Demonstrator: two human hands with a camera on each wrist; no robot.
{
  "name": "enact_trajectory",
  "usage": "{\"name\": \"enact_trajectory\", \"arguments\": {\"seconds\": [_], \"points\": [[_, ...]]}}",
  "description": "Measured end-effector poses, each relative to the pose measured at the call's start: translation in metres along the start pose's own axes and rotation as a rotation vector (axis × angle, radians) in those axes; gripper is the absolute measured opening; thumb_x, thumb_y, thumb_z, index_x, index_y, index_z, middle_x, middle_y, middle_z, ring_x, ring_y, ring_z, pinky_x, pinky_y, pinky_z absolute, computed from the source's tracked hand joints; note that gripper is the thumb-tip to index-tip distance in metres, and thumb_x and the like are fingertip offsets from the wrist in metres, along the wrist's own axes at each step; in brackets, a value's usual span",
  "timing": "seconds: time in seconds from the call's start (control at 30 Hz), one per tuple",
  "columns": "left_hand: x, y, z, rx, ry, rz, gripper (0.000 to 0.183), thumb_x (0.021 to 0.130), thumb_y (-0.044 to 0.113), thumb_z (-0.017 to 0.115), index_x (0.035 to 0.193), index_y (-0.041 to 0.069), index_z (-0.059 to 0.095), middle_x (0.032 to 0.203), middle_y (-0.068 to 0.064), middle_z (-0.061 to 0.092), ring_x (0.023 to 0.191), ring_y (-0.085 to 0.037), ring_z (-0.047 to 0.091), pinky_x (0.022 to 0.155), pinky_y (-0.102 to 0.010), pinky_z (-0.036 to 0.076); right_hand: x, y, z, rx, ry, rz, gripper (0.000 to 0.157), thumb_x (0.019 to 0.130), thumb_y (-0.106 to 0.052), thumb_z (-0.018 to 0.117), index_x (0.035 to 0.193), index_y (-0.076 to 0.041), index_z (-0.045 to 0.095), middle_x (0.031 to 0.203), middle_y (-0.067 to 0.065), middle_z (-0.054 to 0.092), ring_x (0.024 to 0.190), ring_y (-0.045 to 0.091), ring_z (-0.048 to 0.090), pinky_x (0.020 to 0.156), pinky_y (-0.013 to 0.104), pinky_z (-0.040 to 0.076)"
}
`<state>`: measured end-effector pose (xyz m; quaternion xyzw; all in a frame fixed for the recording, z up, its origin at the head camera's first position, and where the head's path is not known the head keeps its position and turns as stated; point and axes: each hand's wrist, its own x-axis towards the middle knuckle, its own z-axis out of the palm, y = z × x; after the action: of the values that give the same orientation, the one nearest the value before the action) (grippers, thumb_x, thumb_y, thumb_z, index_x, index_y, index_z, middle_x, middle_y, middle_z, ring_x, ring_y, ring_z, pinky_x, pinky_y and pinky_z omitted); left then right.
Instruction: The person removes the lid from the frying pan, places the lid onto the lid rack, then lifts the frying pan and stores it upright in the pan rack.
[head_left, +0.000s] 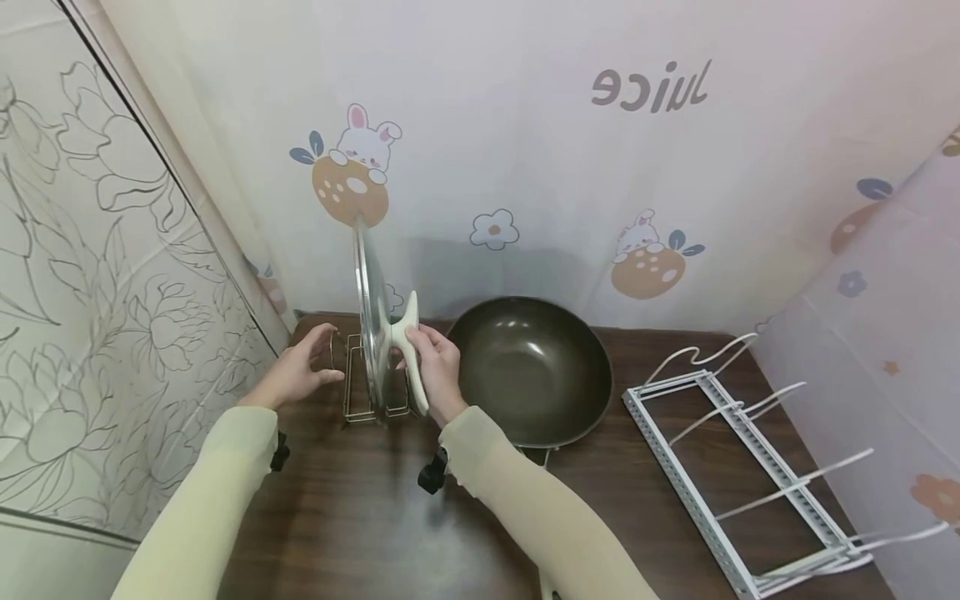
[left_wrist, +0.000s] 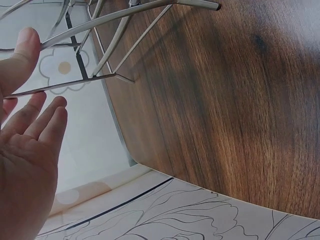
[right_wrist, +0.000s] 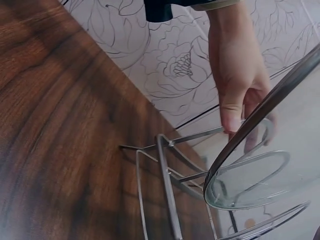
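Observation:
In the head view, a glass pan lid (head_left: 367,308) stands nearly upright on its edge over a small wire rack (head_left: 358,417). My right hand (head_left: 437,367) pinches its cream handle (head_left: 411,313). The right wrist view has the lower rim of the lid (right_wrist: 216,172) down among the rack's wire loops. At the rack's left end, my left hand (head_left: 303,367) curves around the end loop, thumb on one side and fingers on the other. Close up in the left wrist view, the thumb of that hand (left_wrist: 25,165) meets the rack wire (left_wrist: 107,19).
A dark wok (head_left: 525,375) sits just right of the lid, its handle partly behind my right forearm. Farther right lies a white metal rack (head_left: 682,483) with upright wire dividers. A patterned curtain (head_left: 510,150) hangs behind the brown wooden table (head_left: 360,517).

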<state>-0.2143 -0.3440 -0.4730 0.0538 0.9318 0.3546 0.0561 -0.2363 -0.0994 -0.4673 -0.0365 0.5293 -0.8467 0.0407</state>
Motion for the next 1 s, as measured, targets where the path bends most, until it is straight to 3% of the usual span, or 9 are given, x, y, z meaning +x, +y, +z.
{"name": "enact_trajectory", "arguments": {"seconds": [0.53, 0.73, 0.9, 1.0], "points": [[0.004, -0.004, -0.003, 0.032, -0.026, -0.008, 0.081, 0.094, 0.021, 0.076, 0.158, 0.01, 0.027, 0.165, -0.029, 0.028, 0.15, -0.049, 0.035, 0.124, -0.064, 0.03, 0.003, 0.025, -0.008, -0.021, 0.069, 0.046, 0.033, 0.099, -0.018, 0.064, 0.118, 0.009, 0.069, 0.08, 0.004, 0.075, 0.058, 0.01, 0.067, 0.057, 0.022, 0.059], [0.004, -0.005, -0.005, 0.076, -0.01, -0.002, 0.082, 0.093, 0.019, 0.077, 0.158, 0.011, 0.029, 0.163, -0.029, 0.033, 0.147, -0.052, 0.037, 0.12, -0.069, 0.032, 0.003, 0.028, -0.014, -0.003, 0.019, 0.086, 0.035, 0.101, -0.018, 0.062, 0.12, 0.01, 0.067, 0.089, 0.009, 0.074, 0.073, 0.016, 0.072, 0.069, 0.028, 0.065], [0.006, -0.006, -0.006, 0.117, 0.014, -0.005, 0.084, 0.094, 0.017, 0.076, 0.162, 0.013, 0.028, 0.164, -0.026, 0.034, 0.145, -0.053, 0.038, 0.118, -0.071, 0.034, 0.004, 0.027, -0.018, -0.063, -0.046, 0.094, 0.036, 0.103, -0.021, 0.063, 0.123, 0.008, 0.068, 0.102, 0.02, 0.075, 0.083, 0.02, 0.075, 0.085, 0.043, 0.066], [0.007, -0.007, -0.005, 0.128, 0.028, -0.007, 0.083, 0.094, 0.016, 0.075, 0.162, 0.013, 0.027, 0.165, -0.025, 0.034, 0.144, -0.054, 0.04, 0.117, -0.071, 0.035, 0.005, 0.023, -0.018, -0.103, -0.082, 0.109, 0.036, 0.104, -0.022, 0.061, 0.126, 0.007, 0.067, 0.111, 0.026, 0.074, 0.087, 0.019, 0.076, 0.091, 0.045, 0.065]]}}
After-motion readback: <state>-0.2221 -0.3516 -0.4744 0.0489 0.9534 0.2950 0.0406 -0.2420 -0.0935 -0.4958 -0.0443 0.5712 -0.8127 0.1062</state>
